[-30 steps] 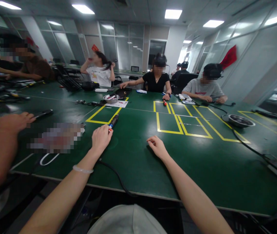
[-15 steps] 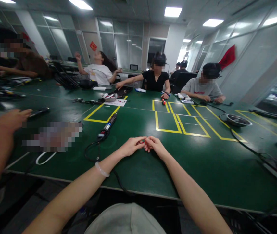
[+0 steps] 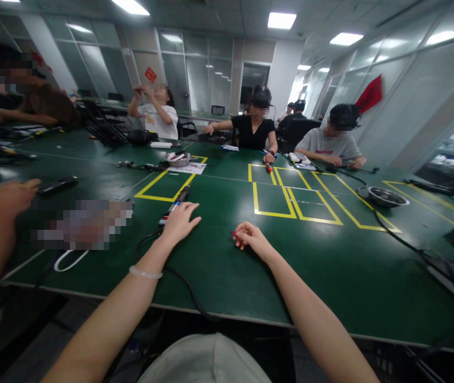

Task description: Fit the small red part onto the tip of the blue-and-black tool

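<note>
My left hand (image 3: 179, 222) hangs with its fingers apart beside and partly over a black pen-shaped power tool (image 3: 182, 195), which looks like an electric screwdriver with a cord. Whether the fingers touch the tool cannot be seen, as the hand hides its lower part. My right hand (image 3: 252, 239) is closed in a pinch just above the green table (image 3: 227, 287). A small red piece (image 3: 233, 233) sticks out at its fingertips, too small to name.
Yellow tape outlines (image 3: 274, 214) mark the table ahead. A round fan-like part (image 3: 387, 197) stands to the right, with a black cable running past. At left lie a blurred-out item (image 3: 87, 223) and another person's hand (image 3: 11, 199). Several people sit across the table.
My left hand has parted from my right hand and moved left to the power tool, its fingers spreading. My right hand stays about where it was, the red piece now showing.
</note>
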Motion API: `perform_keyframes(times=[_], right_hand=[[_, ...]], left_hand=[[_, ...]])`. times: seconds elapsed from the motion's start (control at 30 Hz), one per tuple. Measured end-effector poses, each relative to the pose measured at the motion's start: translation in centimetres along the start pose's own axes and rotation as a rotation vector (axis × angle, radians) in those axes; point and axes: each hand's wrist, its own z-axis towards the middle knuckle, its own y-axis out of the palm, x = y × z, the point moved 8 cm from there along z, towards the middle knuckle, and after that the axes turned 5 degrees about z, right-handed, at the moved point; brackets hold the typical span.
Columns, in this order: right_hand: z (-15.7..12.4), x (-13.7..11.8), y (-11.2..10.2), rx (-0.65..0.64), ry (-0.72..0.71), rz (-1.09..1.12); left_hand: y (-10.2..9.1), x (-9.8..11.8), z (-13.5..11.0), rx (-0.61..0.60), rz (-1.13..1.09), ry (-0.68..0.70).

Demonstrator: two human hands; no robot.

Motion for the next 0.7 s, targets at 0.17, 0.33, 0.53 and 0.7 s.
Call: perform_keyframes(times=[0.17,0.33,0.53,0.7], right_hand=[[0.0,0.1,-0.1,0.008,-0.006,0.006],[0.1,0.3,-0.2,0.018,-0.021,-0.014],[0.1,0.2,-0.2,0.017,-0.045,-0.057],[0.2,0.4,-0.1,0.009,-0.051,-0.097]], left_hand=[[0.1,-8.9,-1.3,-0.201,0.199,-0.404],[0.9,-8.9,-1.6,-0.307,0.198,-0.357],[0.6,-5.7,-1.3,-0.285,0.301,-0.29],[0.8,-2.1,-1.2,-0.262,0.297,-0.228]])
